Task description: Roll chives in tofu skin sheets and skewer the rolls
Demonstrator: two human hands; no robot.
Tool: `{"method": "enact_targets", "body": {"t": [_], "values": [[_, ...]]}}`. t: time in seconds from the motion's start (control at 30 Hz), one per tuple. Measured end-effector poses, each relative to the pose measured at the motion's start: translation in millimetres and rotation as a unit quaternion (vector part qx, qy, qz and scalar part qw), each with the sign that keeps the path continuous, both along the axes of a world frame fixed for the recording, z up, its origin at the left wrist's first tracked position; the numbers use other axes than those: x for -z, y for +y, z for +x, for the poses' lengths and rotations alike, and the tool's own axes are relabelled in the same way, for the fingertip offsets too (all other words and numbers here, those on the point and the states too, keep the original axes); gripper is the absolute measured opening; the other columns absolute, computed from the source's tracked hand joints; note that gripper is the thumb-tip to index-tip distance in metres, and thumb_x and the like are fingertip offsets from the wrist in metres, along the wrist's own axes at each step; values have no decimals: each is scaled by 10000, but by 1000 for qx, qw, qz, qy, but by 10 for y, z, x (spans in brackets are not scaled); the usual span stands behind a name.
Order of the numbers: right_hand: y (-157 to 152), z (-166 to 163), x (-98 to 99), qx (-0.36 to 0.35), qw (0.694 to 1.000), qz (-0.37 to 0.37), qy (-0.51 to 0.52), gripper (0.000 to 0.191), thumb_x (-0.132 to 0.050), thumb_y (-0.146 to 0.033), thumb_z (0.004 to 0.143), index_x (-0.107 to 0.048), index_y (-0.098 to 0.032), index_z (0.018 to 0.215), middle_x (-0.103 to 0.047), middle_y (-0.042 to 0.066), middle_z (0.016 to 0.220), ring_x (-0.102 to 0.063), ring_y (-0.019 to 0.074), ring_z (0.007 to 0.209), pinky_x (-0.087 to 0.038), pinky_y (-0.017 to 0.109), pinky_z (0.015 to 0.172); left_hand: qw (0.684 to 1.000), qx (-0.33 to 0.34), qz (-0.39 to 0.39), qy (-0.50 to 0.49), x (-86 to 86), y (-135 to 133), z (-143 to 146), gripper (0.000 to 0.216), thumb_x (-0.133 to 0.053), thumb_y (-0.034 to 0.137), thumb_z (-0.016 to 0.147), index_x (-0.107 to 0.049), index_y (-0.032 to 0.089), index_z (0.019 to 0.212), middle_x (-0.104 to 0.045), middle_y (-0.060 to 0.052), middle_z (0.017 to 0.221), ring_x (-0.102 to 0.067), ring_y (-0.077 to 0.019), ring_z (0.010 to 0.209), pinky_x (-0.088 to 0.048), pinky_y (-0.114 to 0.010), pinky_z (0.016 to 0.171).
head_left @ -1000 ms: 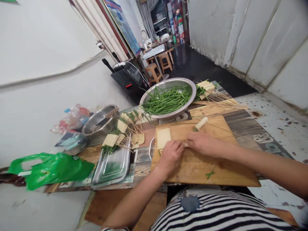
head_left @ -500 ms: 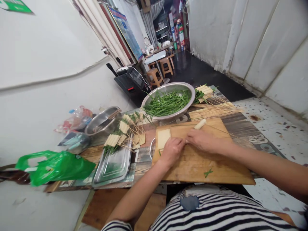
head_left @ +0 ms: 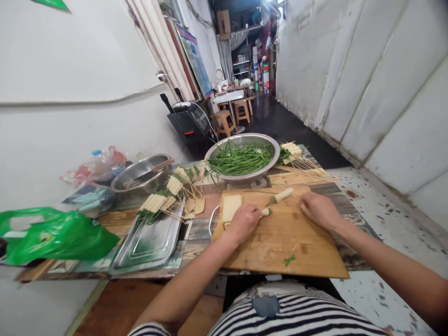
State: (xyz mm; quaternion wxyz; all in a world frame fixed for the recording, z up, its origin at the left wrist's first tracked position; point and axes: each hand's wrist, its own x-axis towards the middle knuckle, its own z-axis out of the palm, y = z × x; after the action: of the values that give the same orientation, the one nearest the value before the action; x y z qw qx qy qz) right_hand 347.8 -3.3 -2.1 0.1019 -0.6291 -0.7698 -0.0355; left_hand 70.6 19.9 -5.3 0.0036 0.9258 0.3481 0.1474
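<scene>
My left hand (head_left: pixel 248 221) is closed on a short tofu-skin roll (head_left: pixel 267 212) with green chives at its end, resting on the wooden cutting board (head_left: pixel 280 247). Behind it on the board lies a longer roll (head_left: pixel 284 194) with chives sticking out. My right hand (head_left: pixel 318 210) is at the board's right side, fingers pinched round what looks like a thin bamboo skewer; most of it is hidden. Flat pale tofu-skin sheets (head_left: pixel 231 207) lie left of my left hand. Small green scraps (head_left: pixel 290 259) are near the board's front edge.
Behind the board stands a steel bowl of chives (head_left: pixel 243 158). Skewered rolls (head_left: pixel 154 203) lie on a metal tray (head_left: pixel 150 247) at left, and more skewered rolls (head_left: pixel 292 150) at back right. A steel basin (head_left: pixel 121 184) and a green plastic bag (head_left: pixel 59 235) are farther left.
My right hand has left the roll by my left hand and moved right, to the board's edge. The short roll's chive end now shows at my left fingers. The view has shifted.
</scene>
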Motion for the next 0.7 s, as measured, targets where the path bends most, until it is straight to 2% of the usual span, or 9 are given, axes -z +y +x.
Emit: {"method": "enact_targets", "body": {"t": [0.13, 0.23, 0.33, 0.4, 0.5, 0.63, 0.7], "values": [[-239, 64, -85, -26, 993, 105, 52, 254, -409, -262, 907, -643, -186, 846, -648, 63, 801, -599, 185, 714, -420, 292, 645, 1000, -24, -2, -18, -11, -1, 54, 235, -467, 216, 945, -651, 135, 823, -638, -81, 799, -581, -194, 807, -456, -327, 785], [-608, -13, -342, -58, 980, 155, 112, 218, -446, -287, 915, -648, -205, 901, -659, 52, 799, -603, 172, 677, -456, 300, 643, 999, -43, -21, -20, -70, -27, 78, 233, -497, 213, 931, -662, 127, 791, -639, -82, 770, -590, -198, 785, -460, -325, 772], [-963, -215, -633, -80, 961, 174, 201, 149, -505, -268, 901, -644, -228, 937, -691, 53, 858, -633, 166, 692, -486, 283, 603, 998, -53, -37, -17, -119, -49, 77, 225, -537, 218, 912, -681, 124, 766, -646, -84, 768, -590, -196, 771, -455, -308, 746], [-1104, -365, -727, -94, 950, 174, 243, 130, -518, -243, 896, -647, -241, 913, -697, 40, 812, -638, 157, 657, -483, 263, 532, 997, -55, -47, -31, -124, -51, 67, 210, -553, 215, 904, -693, 123, 777, -654, -84, 783, -591, -194, 780, -450, -301, 746], [-1153, -517, -596, -124, 947, 135, 265, 167, -488, -222, 910, -649, -227, 869, -686, 23, 728, -626, 138, 586, -487, 243, 491, 994, -55, -68, -60, -89, -35, 57, 202, -559, 221, 903, -706, 130, 798, -666, -80, 807, -595, -187, 799, -447, -296, 760], [-1116, -535, -110, -111, 971, 81, 196, 233, -429, -218, 945, -655, -167, 917, -693, 56, 790, -655, 158, 691, -535, 276, 627, 994, -64, -71, -59, -49, -29, 77, 229, -556, 240, 906, -703, 136, 764, -661, -75, 787, -591, -182, 786, -444, -296, 760], [-1128, -508, 78, -100, 982, 77, 143, 253, -416, -232, 959, -659, -159, 955, -684, 57, 789, -648, 162, 687, -524, 283, 630, 994, -77, -60, -40, -65, -48, 100, 242, -551, 235, 905, -693, 131, 739, -651, -77, 763, -587, -187, 776, -441, -299, 754]]}}
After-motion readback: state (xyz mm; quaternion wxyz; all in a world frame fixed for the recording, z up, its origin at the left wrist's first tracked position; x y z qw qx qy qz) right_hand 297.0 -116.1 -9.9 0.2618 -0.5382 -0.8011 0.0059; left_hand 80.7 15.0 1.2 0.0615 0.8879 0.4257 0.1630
